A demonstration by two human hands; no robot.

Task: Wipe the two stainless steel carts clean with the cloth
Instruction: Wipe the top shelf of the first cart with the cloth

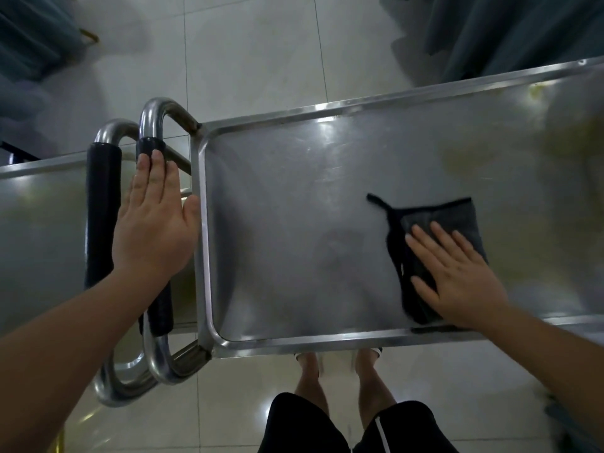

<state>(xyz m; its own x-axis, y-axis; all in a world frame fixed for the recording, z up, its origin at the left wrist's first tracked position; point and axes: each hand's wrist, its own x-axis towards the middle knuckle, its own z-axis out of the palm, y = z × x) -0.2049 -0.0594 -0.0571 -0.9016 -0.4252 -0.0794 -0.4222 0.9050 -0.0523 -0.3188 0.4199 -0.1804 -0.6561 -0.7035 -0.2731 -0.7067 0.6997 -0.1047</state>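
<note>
Two stainless steel carts stand end to end, handles facing each other. The right cart's top tray [294, 197] fills the middle and right of the view; the left cart's top [39, 223] shows at the left edge. A dark grey cloth [457, 214] lies flat on the right tray near its front rim. My right hand [457, 273] presses on the cloth with straight, spread fingers. My left hand [153, 217] rests flat, fingers straight, on the right cart's black-sleeved handle [150, 146], thumb against the tray's end rim.
The left cart's handle with a black grip [99, 210] sits just left of my left hand. Yellowish smears [464, 158] mark the right tray's far right part. Dark teal curtains [510, 31] hang beyond the carts. My legs [343, 387] stand on the tiled floor under the front rim.
</note>
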